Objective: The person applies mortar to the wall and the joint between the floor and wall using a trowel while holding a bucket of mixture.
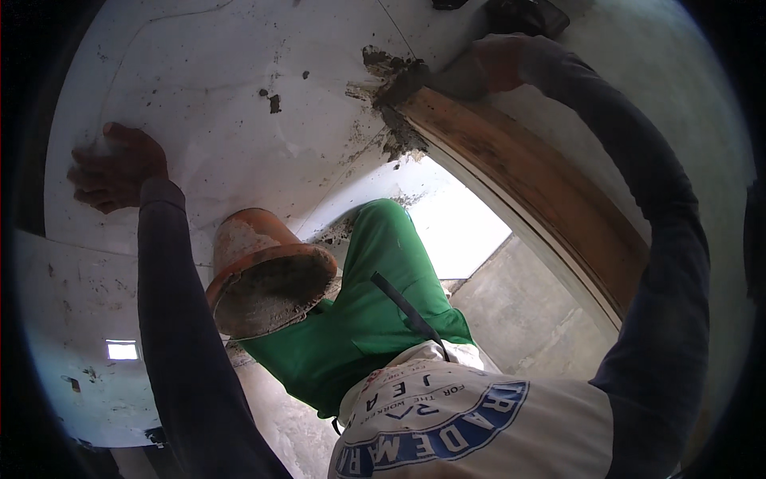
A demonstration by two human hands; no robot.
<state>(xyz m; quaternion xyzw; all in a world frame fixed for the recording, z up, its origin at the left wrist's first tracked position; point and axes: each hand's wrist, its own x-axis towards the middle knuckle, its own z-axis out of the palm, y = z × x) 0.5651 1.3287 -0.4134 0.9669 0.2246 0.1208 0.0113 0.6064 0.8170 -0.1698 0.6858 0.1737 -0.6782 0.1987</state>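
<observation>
On the left, my left hand [121, 168] rests with its fingers spread on a large white, dirt-specked sheet [215, 120]. At the upper right, my right hand [501, 64] is closed round what looks like a trowel [459, 77], its grey blade pointing left; the handle is hidden by the fingers. The blade lies against wet grey mortar [403, 84] at the end of a brown wooden board [519, 152]. More mortar clings in clumps below that end.
An orange bucket [254, 235], crusted with dried mortar, stands tilted near my green-trousered leg [387, 263]. A dark object [519, 16] lies beyond my right hand. Bare grey concrete [527, 295] shows under the board, and mortar crumbs [274, 104] dot the sheet.
</observation>
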